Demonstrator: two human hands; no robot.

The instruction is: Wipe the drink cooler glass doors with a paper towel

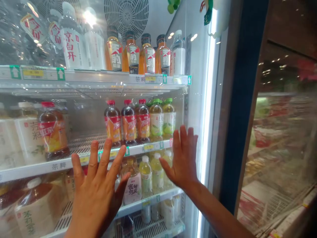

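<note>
My left hand [99, 181] is raised with its fingers spread, palm towards a lit drinks fridge. It appears in front of the middle shelf [59, 164] and holds nothing. My right hand [184, 158] is also raised, fingers stretched out, near the fridge's right side, with nothing in it. Whether either hand touches a glass pane I cannot tell. Beyond them stand red-capped tea bottles [113, 124] and green-capped bottles [169, 120]. Lower down are a bottle with a white label [132, 190] and white-capped pale yellow bottles [146, 177].
On the top shelf stand clear water bottles [71, 43] and dark-capped amber bottles [148, 56]. Large jugs [34, 205] sit at the lower left. A bright light strip [208, 99] and dark frame [247, 99] border the fridge at right. Beyond is another, blurred goods shelf [267, 148].
</note>
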